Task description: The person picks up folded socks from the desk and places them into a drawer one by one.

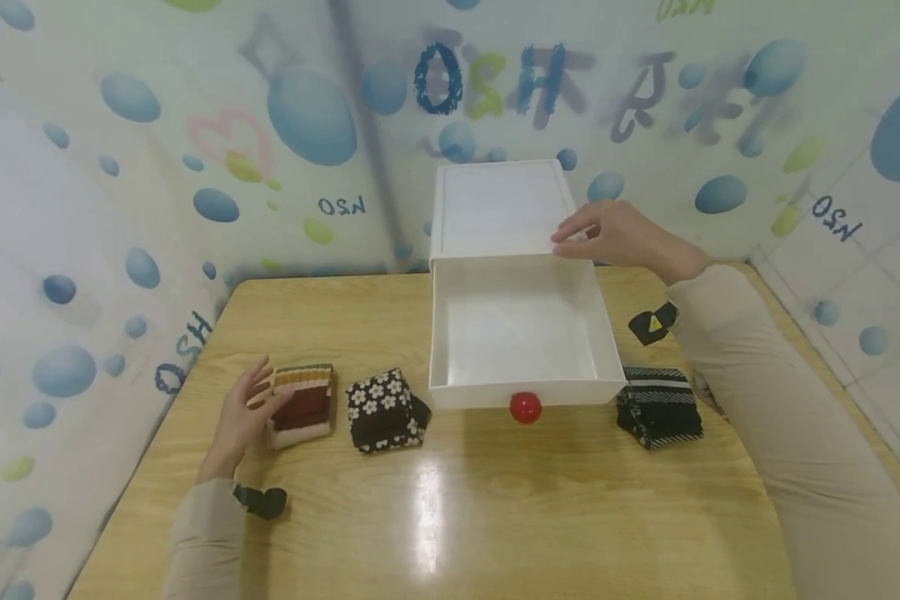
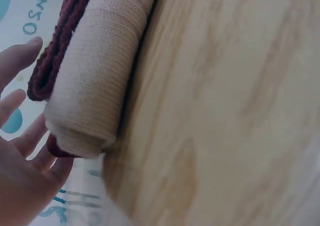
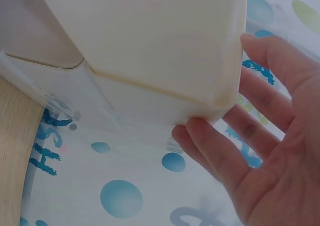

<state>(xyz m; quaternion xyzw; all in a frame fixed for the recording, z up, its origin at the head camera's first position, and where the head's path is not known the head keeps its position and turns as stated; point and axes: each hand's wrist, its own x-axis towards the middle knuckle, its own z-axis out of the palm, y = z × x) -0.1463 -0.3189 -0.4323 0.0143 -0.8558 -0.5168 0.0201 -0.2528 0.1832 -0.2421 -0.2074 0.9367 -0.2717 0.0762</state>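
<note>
A white box (image 1: 465,395) with a red knob (image 1: 526,407) on its front wall stands at the table's middle, its inside bare. Its white lid (image 1: 502,208) is tilted up at the back. My right hand (image 1: 622,237) holds the lid's right edge; in the right wrist view the thumb and fingertips are around a corner of the lid (image 3: 165,40). On the left, my left hand (image 1: 240,417), fingers spread, is beside folded striped knit socks (image 1: 305,407). Their cream part (image 2: 100,70) lies close by the fingers in the left wrist view.
Folded black socks with white flowers (image 1: 382,408) lie left of the box. Black-and-white patterned folded socks (image 1: 660,408) are at its right, near my right forearm. A patterned wall covering (image 1: 315,117) rises behind the wooden table (image 1: 555,508).
</note>
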